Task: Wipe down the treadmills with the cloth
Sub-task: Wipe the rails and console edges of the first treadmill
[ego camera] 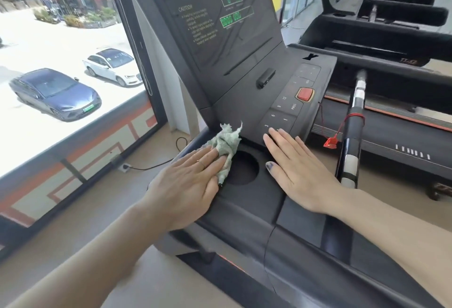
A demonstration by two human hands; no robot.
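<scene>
So, head cam, the only view: my left hand (188, 182) lies flat w/ fingers straight, pressing the crumpled green cloth (226, 149) onto the treadmill console (247, 200), at the left rim of the round cup holder (242, 168). Cloth's bunched under my fingertips, far end sticking up toward the display panel (220, 21); a flat palm spreads pressure for wiping, I'd say. My right hand (300, 170) is released, fingers straight, resting flat just right of the cup holder, tips touching the near number keys (276, 121), prob. to steady me. Red stop button (305, 94) sits farther, untouched. Red safety clip (330, 141) hangs right, by the handrail (352, 136). More treadmills (391, 9) far right, not yet reached.
</scene>
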